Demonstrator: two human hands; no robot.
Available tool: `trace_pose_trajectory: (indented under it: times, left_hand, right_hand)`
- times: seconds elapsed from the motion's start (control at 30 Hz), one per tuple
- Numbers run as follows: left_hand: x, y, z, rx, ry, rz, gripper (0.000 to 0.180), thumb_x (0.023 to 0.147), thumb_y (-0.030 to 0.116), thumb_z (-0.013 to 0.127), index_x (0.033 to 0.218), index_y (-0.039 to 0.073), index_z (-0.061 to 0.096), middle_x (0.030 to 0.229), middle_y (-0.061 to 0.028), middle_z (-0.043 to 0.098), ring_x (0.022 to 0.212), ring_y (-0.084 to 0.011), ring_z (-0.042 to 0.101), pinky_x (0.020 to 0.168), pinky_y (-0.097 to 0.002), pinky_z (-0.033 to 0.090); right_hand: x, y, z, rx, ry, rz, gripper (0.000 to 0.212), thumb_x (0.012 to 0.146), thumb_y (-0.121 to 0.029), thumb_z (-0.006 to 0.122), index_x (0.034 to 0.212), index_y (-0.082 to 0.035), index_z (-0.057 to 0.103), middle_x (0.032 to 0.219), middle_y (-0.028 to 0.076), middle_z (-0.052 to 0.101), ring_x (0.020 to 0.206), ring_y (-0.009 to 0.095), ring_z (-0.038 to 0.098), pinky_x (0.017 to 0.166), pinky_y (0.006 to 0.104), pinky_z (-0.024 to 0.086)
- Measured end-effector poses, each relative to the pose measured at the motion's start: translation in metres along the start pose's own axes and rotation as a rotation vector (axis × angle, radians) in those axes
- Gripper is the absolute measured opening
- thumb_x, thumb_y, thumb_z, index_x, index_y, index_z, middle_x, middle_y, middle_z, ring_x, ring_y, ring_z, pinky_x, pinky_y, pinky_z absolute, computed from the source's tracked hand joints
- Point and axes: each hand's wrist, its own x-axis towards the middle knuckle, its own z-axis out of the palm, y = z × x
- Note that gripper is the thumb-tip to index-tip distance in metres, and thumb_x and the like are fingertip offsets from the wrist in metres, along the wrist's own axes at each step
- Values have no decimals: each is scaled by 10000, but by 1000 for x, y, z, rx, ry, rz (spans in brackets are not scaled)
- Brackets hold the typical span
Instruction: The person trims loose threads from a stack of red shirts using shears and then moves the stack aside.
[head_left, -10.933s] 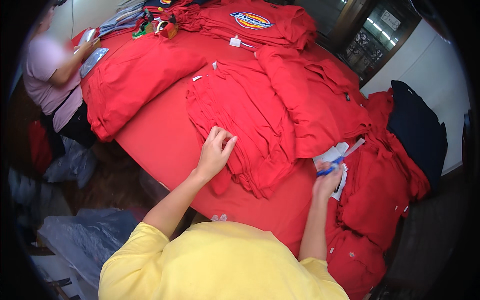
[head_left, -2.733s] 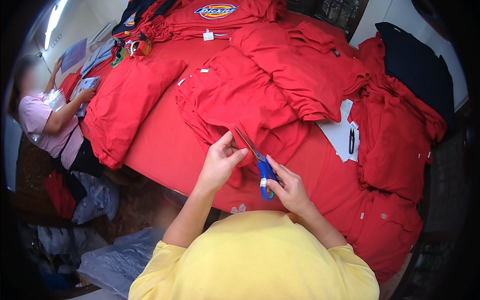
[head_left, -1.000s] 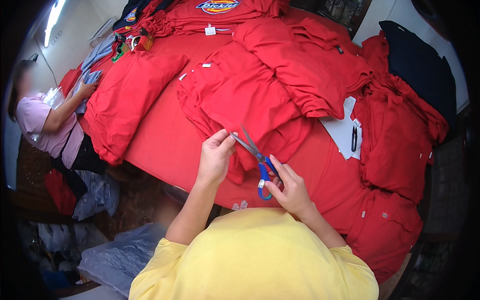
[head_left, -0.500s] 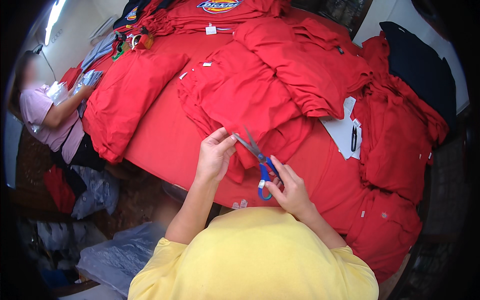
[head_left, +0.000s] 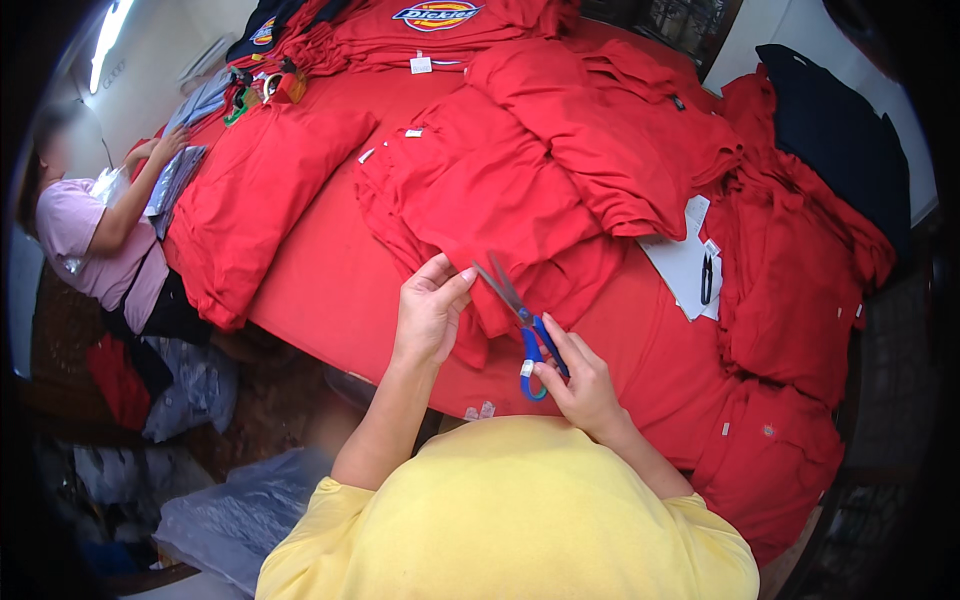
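Note:
My right hand (head_left: 582, 380) is closed around the blue handles of a pair of scissors (head_left: 529, 350). Their grey blades stand slightly apart and point away from me, over the loose edge of a red garment (head_left: 490, 210). Just left of the blade tips, my left hand (head_left: 428, 310) is raised with thumb and forefinger pinched together. Whatever lies in that pinch is too small to make out. Small white tags show on the garment's far left edge.
Red garments (head_left: 790, 270) are heaped along the right, with a dark garment (head_left: 835, 140) on top. White papers (head_left: 680, 270) carry small black snips (head_left: 707, 279). At the left, a co-worker (head_left: 100, 220) handles packed clothes beside a red bundle (head_left: 260, 200). Plastic bags (head_left: 240, 510) lie low left.
The scissors have shifted slightly right, and their blades are a little closer together. My left hand has hardly moved. The co-worker's hand has risen above the packed clothes.

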Motion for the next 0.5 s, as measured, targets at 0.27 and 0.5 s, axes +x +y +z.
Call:
trace_pose_trajectory:
  times: [0.27, 0.5]
  left_hand:
    - [1, 0, 2, 16, 0, 1, 262, 859, -37, 580, 1120, -26, 569, 1046, -102, 640, 932, -160, 627, 837, -291, 510]
    - [0, -2, 2, 34, -8, 3, 271, 853, -34, 591, 1123, -25, 570, 1032, -102, 642, 923, -156, 630, 824, -276, 518]
  right_hand:
    - [4, -3, 3, -104, 21, -89, 527, 849, -21, 588, 1334, 51, 394, 898, 181, 578, 764, 281, 642, 644, 367, 530]
    - [3, -3, 4, -82, 12, -71, 526, 848, -5, 577, 1337, 49, 390, 885, 179, 569, 752, 290, 627, 632, 370, 514]
